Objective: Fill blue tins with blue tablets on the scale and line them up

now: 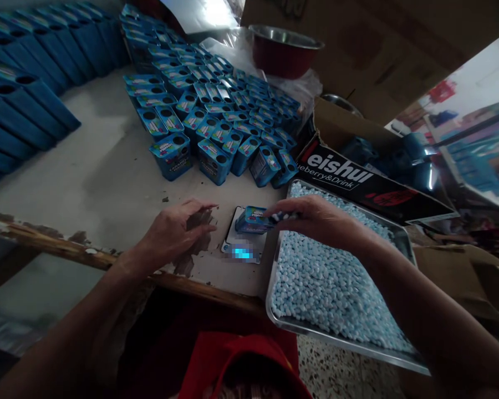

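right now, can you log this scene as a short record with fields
left hand: flat on the table, open, holding nothing
right hand: fingertips on the end of the small box, grip unclear
small box: blue, lying on the scale
tray: right of the scale, full of pale blue pellets
boxes: many blue ones standing at the back of the table
bowl: red, behind the boxes

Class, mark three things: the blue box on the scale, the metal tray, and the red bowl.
blue box (251,221): head view, front side.
metal tray (341,342): head view, near rim.
red bowl (280,60): head view, outer wall.
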`<state>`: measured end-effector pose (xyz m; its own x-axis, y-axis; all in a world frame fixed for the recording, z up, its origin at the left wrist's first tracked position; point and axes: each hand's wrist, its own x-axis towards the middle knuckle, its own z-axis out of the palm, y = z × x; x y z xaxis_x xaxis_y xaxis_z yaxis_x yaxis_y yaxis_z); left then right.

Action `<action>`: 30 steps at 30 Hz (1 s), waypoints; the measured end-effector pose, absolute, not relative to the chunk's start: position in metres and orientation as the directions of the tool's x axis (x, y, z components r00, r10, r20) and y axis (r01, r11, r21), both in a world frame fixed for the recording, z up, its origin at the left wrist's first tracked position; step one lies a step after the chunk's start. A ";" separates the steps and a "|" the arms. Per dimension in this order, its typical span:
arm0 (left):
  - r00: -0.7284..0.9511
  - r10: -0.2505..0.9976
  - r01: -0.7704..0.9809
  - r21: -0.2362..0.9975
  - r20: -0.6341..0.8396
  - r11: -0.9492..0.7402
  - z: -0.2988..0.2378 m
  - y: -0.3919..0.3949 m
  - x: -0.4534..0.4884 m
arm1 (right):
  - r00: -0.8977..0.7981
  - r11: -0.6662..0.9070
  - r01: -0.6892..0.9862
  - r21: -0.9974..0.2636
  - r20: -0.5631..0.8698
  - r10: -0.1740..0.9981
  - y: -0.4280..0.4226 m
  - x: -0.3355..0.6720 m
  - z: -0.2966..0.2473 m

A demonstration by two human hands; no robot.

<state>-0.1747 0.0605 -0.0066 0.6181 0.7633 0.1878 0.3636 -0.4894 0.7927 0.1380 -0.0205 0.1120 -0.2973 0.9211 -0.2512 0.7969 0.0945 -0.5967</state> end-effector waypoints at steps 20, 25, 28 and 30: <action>0.565 0.823 0.394 0.860 0.052 -0.324 0.007 0.050 -0.179 | 0.370 -0.436 -0.032 -0.900 -0.416 0.831 -0.082 0.197 0.077; 0.540 0.842 0.397 0.877 0.014 -0.269 0.007 0.044 -0.178 | 0.365 -0.512 -0.297 -0.806 -0.592 0.719 -0.134 0.210 0.046; 0.544 0.838 0.405 0.866 0.029 -0.293 0.014 0.037 -0.169 | 0.272 -0.480 -0.273 -0.833 -0.546 0.793 -0.134 0.198 0.045; 0.537 0.843 0.408 0.864 0.035 -0.296 0.021 0.031 -0.164 | 0.202 -0.443 -0.223 -0.868 -0.486 0.850 -0.123 0.188 0.050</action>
